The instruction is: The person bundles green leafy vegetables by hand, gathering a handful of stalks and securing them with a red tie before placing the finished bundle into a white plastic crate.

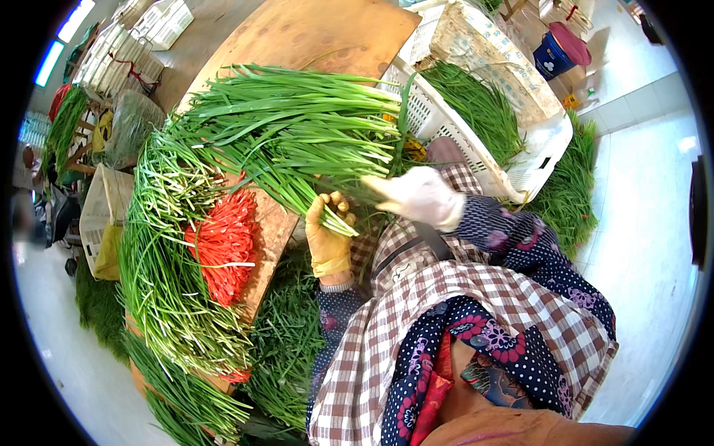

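My left hand (328, 236), in a yellow rubbery glove, is closed around the lower stems of a bunch of chives (297, 137), gripping it near the cut ends. The bunch is long, flat-leaved and glossy green, fanning out to the far left across a wooden surface (320, 33) that is smooth, pale brown and rounded at its far edge. My right hand (418, 195), in a white cloth glove, lies on the same bunch just right of the left hand, its fingers curled over the stems; I cannot tell how firmly it grips.

To the left, I see a thick row of more chives (160, 275) laid side by side, their whitish stem ends pointing right. On top of that row sits a heap of thin red bands (223, 245), stringy and tangled. To the far right stands a white plastic crate (476, 141) with a lattice wall, tilted, holding loose chives. Loose green trimmings (286, 334) lie near my knees, below the surface. My sleeves are dark blue with dots and flowers, under a brown-and-white checked apron (416, 312).
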`<act>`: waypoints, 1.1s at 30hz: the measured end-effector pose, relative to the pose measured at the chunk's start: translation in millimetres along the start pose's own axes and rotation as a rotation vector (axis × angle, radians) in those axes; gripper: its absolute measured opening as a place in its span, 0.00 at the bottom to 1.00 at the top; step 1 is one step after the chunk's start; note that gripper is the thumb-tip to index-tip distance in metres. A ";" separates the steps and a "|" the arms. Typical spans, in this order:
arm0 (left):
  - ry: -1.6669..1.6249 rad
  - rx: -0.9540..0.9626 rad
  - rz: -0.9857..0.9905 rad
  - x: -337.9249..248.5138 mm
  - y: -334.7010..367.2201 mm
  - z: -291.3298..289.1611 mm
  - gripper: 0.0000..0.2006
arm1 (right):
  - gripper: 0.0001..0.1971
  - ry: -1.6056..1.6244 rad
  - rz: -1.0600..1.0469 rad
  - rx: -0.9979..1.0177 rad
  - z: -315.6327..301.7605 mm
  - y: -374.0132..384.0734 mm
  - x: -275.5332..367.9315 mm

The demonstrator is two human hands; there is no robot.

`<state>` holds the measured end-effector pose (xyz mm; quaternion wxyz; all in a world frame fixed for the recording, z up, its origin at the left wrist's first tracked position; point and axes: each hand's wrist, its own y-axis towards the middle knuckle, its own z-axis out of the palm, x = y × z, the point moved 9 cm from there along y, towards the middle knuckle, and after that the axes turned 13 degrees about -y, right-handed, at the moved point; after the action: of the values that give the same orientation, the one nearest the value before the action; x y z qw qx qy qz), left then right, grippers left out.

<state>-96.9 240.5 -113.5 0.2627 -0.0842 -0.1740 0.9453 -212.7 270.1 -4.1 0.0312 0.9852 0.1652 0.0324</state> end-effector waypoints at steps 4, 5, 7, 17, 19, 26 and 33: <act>-0.206 0.058 -0.069 -1.1 -12.6 29.4 0.09 | 0.08 -0.085 0.024 -0.043 45.5 51.8 25.8; -0.260 0.122 -0.118 1.3 -11.9 33.2 0.09 | 0.07 -0.081 0.049 -0.025 50.9 52.8 20.2; -0.323 0.164 -0.106 -12.8 -26.2 38.2 0.11 | 0.06 0.038 0.032 -0.028 40.5 51.2 27.9; 0.160 -0.133 0.009 6.8 3.6 11.6 0.13 | 0.02 -0.110 -0.300 -0.151 22.9 -40.1 23.3; 0.278 -0.159 0.075 0.5 -2.9 10.4 0.11 | 0.02 -0.140 -0.270 -0.217 15.1 -31.8 19.4; 0.460 -0.296 0.075 -2.0 -23.8 5.7 0.11 | 0.04 -0.134 -0.146 -0.251 3.2 5.5 38.1; 0.468 -0.257 -0.024 8.2 -10.6 7.0 0.12 | 0.05 -0.083 -0.301 -0.358 -5.9 -0.4 56.4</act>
<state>-100.7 251.3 -103.7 0.2940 -0.3310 -0.2283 0.8671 -160.1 289.2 4.7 0.2166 0.9287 0.3006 0.0157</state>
